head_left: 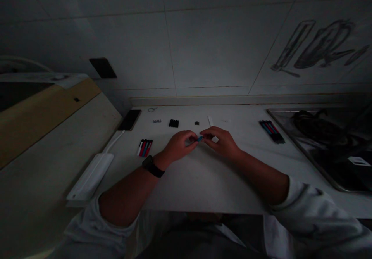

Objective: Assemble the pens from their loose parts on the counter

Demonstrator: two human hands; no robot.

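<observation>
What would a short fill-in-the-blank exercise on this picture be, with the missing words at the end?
1. The black watch is worn on the ____ wrist.
2. The fingers of the left hand and right hand meet at a small piece coloured ____.
3. A white ____ runs from the long white box toward the phone.
4. Beyond the right hand, the pen-like pieces lie on the person's ____ side.

Missing words: left; blue; cable; right.

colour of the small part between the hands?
The part is blue; the head view shows it best.
</observation>
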